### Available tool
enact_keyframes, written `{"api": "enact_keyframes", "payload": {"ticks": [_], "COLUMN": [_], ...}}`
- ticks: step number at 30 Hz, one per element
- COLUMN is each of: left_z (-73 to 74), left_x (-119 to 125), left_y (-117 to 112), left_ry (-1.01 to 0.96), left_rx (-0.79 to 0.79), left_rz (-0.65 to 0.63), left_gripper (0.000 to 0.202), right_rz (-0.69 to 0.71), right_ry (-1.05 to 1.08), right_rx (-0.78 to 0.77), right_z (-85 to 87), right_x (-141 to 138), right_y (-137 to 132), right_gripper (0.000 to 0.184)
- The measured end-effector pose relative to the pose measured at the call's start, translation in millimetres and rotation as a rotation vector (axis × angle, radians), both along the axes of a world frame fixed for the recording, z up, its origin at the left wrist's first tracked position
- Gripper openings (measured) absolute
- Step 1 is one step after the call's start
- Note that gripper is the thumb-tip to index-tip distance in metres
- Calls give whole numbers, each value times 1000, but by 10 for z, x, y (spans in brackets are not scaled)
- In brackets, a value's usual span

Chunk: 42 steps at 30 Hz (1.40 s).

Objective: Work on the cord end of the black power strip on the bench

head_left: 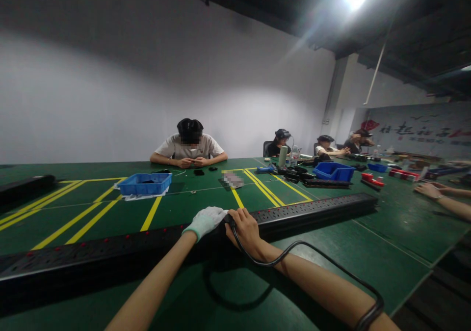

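My left hand point(206, 221), in a white glove, rests curled on top of a long black power strip point(110, 250) that runs across the green table point(331, 257). My bare right hand point(246, 228) is closed beside it at the strip, gripping the end of a black cable point(312, 250). The cable loops back over my right forearm towards the table's near edge. What lies under the two hands is hidden.
A blue tray point(145, 183) on white paper sits beyond the strip at the left. A person point(189, 147) sits opposite, hands together. More blue bins point(333, 171), tools and other workers fill the right side; another person's hand point(429, 190) rests at the far right.
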<state>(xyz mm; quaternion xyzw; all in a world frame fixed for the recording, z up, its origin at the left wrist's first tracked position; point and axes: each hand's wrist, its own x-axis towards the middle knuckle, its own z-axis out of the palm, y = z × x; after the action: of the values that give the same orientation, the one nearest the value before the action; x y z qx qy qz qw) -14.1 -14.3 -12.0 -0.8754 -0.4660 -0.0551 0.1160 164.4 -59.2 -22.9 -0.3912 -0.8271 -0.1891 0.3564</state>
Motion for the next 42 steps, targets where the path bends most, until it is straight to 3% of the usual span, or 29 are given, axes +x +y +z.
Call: {"api": "enact_keyframes", "payload": {"ticks": [42], "left_z": [56], "left_x": [30], "left_y": [-40], "left_ry": [-7], "left_rx": [-21], "left_rz": [-5], "left_gripper": [37], "right_rz": [17], "right_ry": [18], "right_rx": [4], "right_z": [-37], "right_x": [-4], "right_y": [28], "right_gripper": [27]}}
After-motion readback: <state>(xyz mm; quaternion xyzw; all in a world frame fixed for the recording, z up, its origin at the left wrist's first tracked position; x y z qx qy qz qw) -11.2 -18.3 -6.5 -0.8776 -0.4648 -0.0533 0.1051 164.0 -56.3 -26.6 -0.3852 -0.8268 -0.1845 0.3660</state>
